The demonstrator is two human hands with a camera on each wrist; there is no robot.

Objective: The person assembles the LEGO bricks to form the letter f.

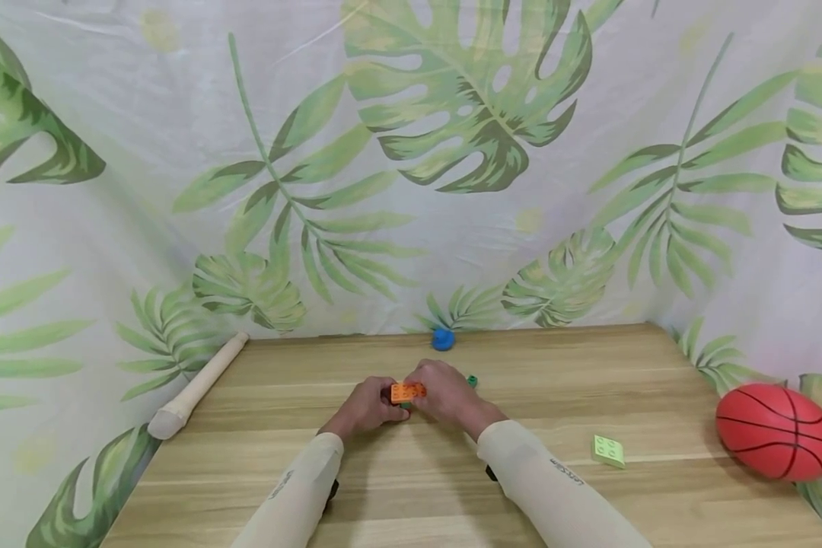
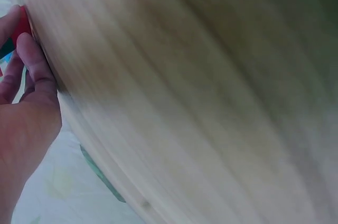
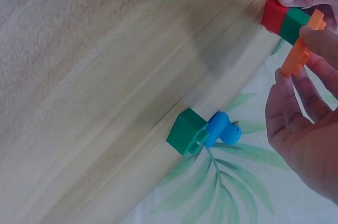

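In the right wrist view a red toy brick (image 3: 274, 14) and a green toy brick (image 3: 293, 25) are joined in a stack on the table. My left hand (image 1: 370, 405) grips this stack, its thumb against the red brick. A flat orange brick (image 1: 406, 393) with studs is pinched by my right hand (image 1: 445, 390). The orange brick lies against the green brick's top; whether it is fully pressed on I cannot tell. In the left wrist view the left fingers (image 2: 33, 52) hold the red brick (image 2: 22, 26), and most of the stack is out of frame.
A loose green brick (image 3: 187, 131) stands beyond my right hand, with a blue toy duck (image 1: 443, 339) at the table's back edge. A light green brick (image 1: 609, 450) lies to the right. A red basketball (image 1: 779, 431) and a pale bat-like stick (image 1: 199, 387) flank the table.
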